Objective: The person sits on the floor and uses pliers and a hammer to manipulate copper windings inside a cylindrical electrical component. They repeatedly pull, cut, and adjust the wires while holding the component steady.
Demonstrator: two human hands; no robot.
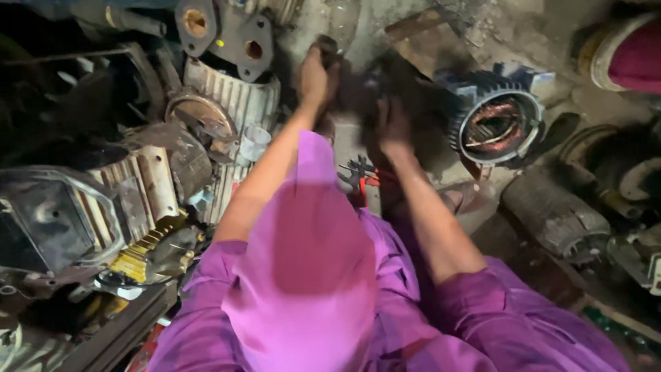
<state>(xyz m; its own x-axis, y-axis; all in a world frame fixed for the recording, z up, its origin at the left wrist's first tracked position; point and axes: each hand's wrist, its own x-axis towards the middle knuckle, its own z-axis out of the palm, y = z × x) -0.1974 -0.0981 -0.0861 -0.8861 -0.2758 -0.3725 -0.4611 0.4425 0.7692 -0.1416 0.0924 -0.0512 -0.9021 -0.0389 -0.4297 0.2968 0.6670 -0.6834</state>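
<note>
- Left hand (315, 76) is clenched around a dark handle (328, 49) at twelve o'clock.
- Right hand (392, 127) presses a blurred dark part (358, 89); its grip cannot be told.
- Judgement: steady the part firmly, clear of the copper-wound stator (497, 127) at two o'clock.

floor (358, 27): grimy | on it: finned motor housing (234, 103), wound stator (497, 125), pliers (358, 172)

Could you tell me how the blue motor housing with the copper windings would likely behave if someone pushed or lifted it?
The blue motor housing looks like finned cast metal packed with copper, so probably heavy. Its round body might roll if pushed.
</note>
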